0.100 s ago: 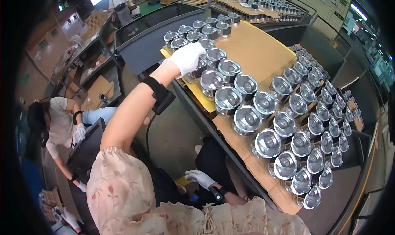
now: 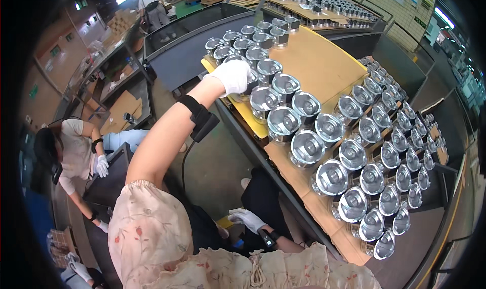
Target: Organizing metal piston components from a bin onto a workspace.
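My left hand (image 2: pixel 233 77), in a white glove, reaches over the far left part of a group of shiny metal pistons (image 2: pixel 307 147). Its fingers curl down around a piston (image 2: pixel 248 87) at the left edge of the yellow-edged board; the fingertips are hidden behind the hand. Other pistons stand close on both sides of it. My right hand (image 2: pixel 246 219), also gloved in white, is low in front of my body, beside dark trousers. Its fingers are stretched out and nothing is in them.
Brown cardboard (image 2: pixel 324 51) lies under the pistons on a dark-framed cart. Behind it, another stack of pistons (image 2: pixel 329 5) stands on a cart. A co-worker (image 2: pixel 76 157) in white gloves is at the left. A dark metal bin (image 2: pixel 197 28) adjoins the cart at the far left.
My left hand has shifted slightly down and toward me, its fingers leaving the piston farther back. The right hand keeps its place. The whole view has tilted a little.
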Demonstrator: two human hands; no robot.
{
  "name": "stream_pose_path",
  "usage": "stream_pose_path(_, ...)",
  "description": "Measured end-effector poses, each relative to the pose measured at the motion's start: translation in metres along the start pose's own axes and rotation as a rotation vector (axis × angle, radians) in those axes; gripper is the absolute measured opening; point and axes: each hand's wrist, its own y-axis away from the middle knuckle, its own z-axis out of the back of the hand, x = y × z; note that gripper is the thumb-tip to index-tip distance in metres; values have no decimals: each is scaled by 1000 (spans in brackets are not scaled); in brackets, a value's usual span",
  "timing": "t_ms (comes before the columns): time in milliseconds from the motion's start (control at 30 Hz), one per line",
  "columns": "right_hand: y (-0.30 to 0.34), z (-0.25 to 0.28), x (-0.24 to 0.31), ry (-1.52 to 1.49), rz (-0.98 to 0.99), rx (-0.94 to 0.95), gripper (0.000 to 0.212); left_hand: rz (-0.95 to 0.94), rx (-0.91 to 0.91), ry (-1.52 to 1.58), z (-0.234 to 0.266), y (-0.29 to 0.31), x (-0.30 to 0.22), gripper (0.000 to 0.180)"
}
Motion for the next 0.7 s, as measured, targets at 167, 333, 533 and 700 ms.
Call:
stream_pose_path(167, 0, -4, 3, 10, -47, -37, 33, 13, -56, -60, -26, 5, 4, 14)
stream_pose_path(333, -2, -2, 1, 33, -24, -15, 34, 83, -185, -29, -39, 7, 2, 19)
stream_pose_path(533, -1, -3, 3, 7, -55, -35, 35, 105, -214, -49, -40, 10, -4, 23)
stream_pose_path(700, 0, -4, 3, 17, -36, -23, 34, 127, -242, -27, -40, 15, -8, 23)
